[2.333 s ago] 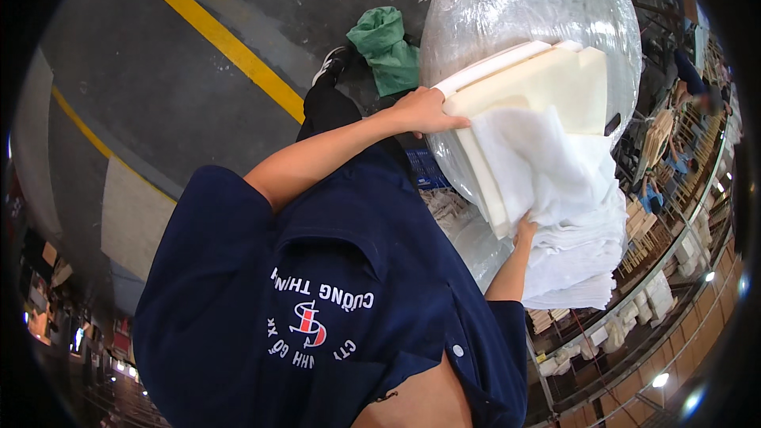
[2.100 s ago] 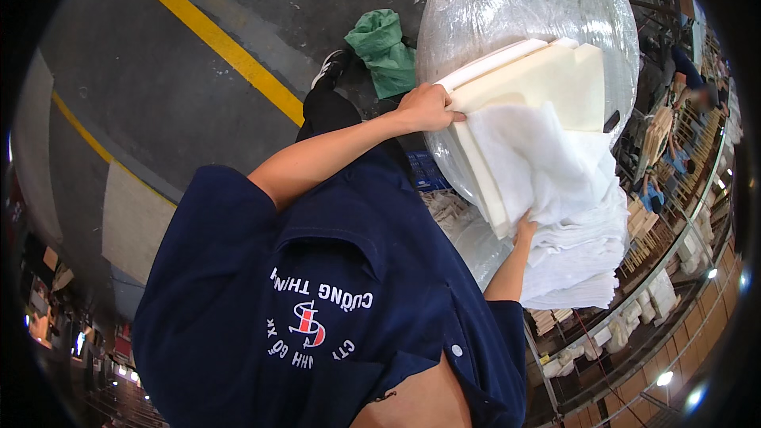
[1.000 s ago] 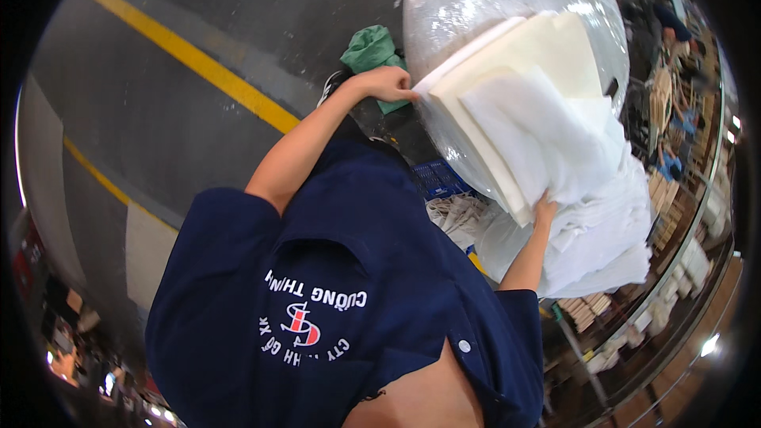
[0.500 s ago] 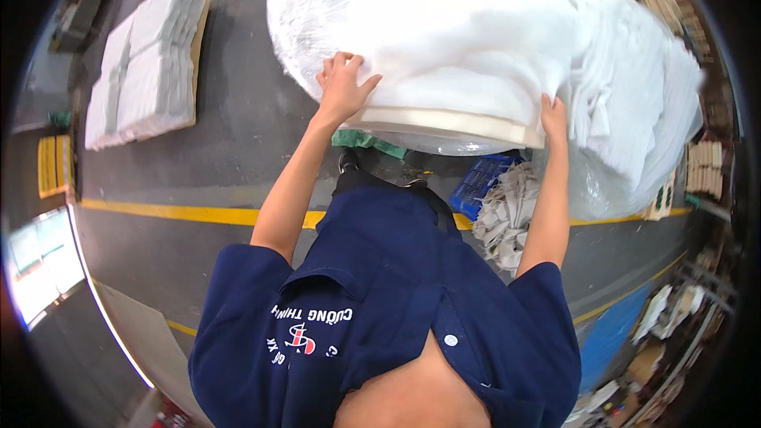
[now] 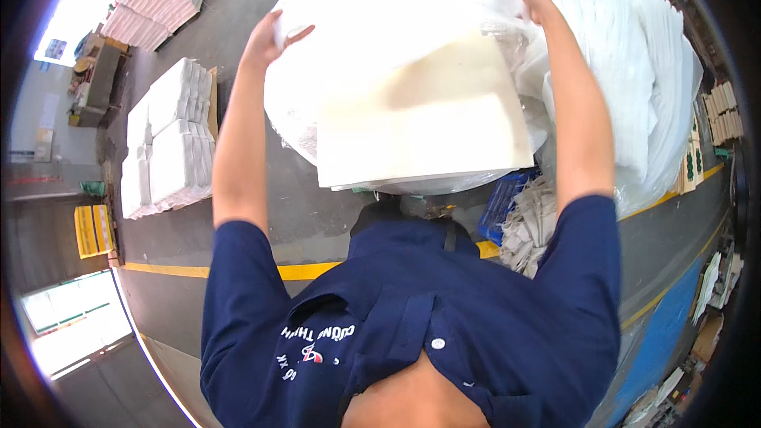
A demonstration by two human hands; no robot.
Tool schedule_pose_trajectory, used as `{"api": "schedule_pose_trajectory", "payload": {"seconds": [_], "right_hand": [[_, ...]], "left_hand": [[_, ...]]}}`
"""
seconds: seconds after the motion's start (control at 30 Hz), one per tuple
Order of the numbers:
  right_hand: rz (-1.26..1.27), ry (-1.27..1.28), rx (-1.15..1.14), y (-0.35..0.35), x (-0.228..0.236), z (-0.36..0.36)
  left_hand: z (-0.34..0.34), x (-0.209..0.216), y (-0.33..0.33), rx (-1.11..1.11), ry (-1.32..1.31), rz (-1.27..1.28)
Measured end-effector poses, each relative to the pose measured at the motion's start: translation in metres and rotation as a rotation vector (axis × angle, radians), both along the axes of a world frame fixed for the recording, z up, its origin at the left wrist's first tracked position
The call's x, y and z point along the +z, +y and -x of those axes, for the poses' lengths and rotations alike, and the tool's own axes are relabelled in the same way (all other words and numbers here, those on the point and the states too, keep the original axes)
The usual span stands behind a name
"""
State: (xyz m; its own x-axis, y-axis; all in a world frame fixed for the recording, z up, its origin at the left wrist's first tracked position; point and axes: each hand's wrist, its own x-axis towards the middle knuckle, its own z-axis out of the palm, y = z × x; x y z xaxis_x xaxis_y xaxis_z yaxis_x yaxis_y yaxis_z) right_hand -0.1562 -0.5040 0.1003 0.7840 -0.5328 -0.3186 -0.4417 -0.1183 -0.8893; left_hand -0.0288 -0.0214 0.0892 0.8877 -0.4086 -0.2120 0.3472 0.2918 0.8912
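Note:
A wide white sheet of soft padding point(image 5: 372, 28) is stretched between my two hands at the far side of the work surface. My left hand point(image 5: 264, 38) has its fingers curled at the sheet's left edge, with the thumb sticking out. At the opposite edge, my right hand point(image 5: 539, 2) pinches a bunched corner. Both arms reach far forward. Nearer me lies a flat cream foam slab point(image 5: 428, 131), its front part bare and partly in shadow. Beneath it, clear plastic film point(image 5: 444, 184) covers a rounded support.
Tall stacked white sheets in plastic point(image 5: 610, 71) stand close on the right. Below them are a blue crate point(image 5: 502, 204) and a heap of pale scraps point(image 5: 529, 226). Stacked white bundles point(image 5: 170, 139) sit on the floor at left. A yellow line point(image 5: 309, 271) crosses the floor.
Both hands have moved forward, away from me, carrying the white sheet's near edge with them. The top of the cream foam slab is now uncovered; before, only its front edge showed.

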Motion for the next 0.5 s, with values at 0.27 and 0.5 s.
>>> {"api": "schedule_pose_trajectory", "payload": {"seconds": [0.27, 0.5], "right_hand": [[-0.196, -0.866, 0.256, -0.019, 0.150, -0.128], [0.037, -0.938, 0.051, 0.031, 0.217, -0.065]], "left_hand": [[-0.144, 0.101, -0.046, 0.029, -0.700, 0.367], [-0.113, 0.174, 0.034, 0.318, -0.670, 0.028]]}}
